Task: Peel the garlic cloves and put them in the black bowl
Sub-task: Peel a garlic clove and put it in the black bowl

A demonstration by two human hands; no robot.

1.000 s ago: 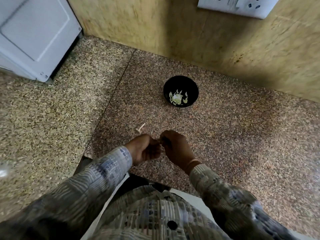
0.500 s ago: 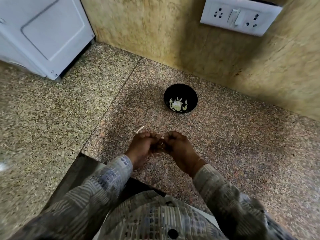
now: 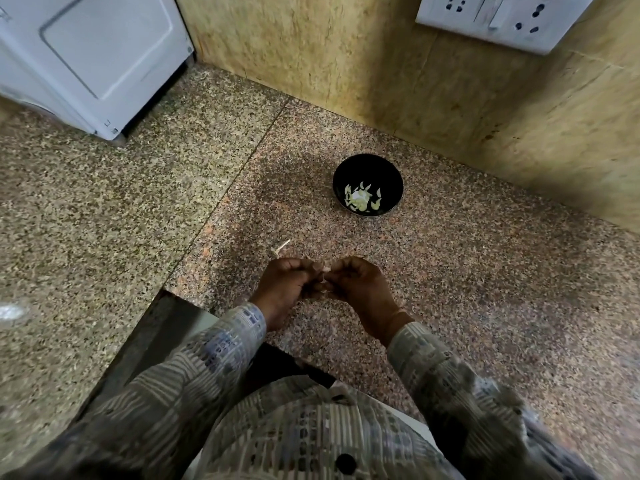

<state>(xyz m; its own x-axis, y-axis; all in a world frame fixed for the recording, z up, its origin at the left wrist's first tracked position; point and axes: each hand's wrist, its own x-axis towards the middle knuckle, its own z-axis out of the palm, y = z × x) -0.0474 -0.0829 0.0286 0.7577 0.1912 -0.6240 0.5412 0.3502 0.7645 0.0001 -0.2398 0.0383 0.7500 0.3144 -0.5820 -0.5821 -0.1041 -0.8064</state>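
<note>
- The left hand (image 3: 285,284) and the right hand (image 3: 360,284) are both curled, knuckles up, fingertips meeting. Together they pinch a small pale garlic clove (image 3: 325,270), most of it hidden between the fingers.
- Change: a second ago the right hand sat slightly higher than the left. The hands are now level and closed onto the clove from both sides.
- The pile of peeled cloves (image 3: 362,199) in the black bowl (image 3: 391,174) looks unchanged. Judgement: peeling of this clove is in progress, and transfer has not begun.
- A thin scrap of garlic stem (image 3: 280,247) lies on the counter (image 3: 485,271), just beyond the left hand.
- Edges: the hands work near the counter's front corner (image 3: 180,292); a dropped clove could fall off there.
- Open room: bare counter lies between hands and bowl. The wall (image 3: 346,64) stands close behind the bowl.
</note>
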